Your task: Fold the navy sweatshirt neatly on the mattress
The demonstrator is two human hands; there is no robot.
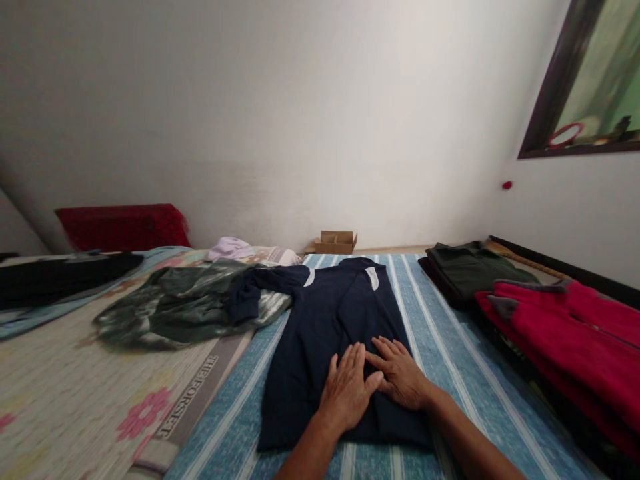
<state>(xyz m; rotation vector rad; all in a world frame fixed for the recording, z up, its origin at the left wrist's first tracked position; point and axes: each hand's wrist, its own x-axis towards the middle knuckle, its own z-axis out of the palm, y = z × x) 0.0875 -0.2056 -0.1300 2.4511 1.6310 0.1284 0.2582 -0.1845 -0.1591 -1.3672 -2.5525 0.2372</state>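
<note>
A dark navy long-sleeved shirt [320, 333] with white shoulder patches lies spread front to back before me. One of its sleeves stretches out to the left; the other is not visible. Both of my hands rest flat on the lower part of the cloth. My left hand [349, 387] has its fingers extended, and its thumb meets the other hand. My right hand [400, 375] lies beside it with fingers stretched out and slightly spread. Neither hand grips the fabric.
Beneath the shirt is a blue striped sheet [440, 360]. To the left, a crumpled dark green garment [175, 307] lies on a flowered mat [95, 380]. Folded pink clothes [565, 327] and dark green clothes [470, 267] are stacked at right. A cardboard box [336, 243] stands by the wall.
</note>
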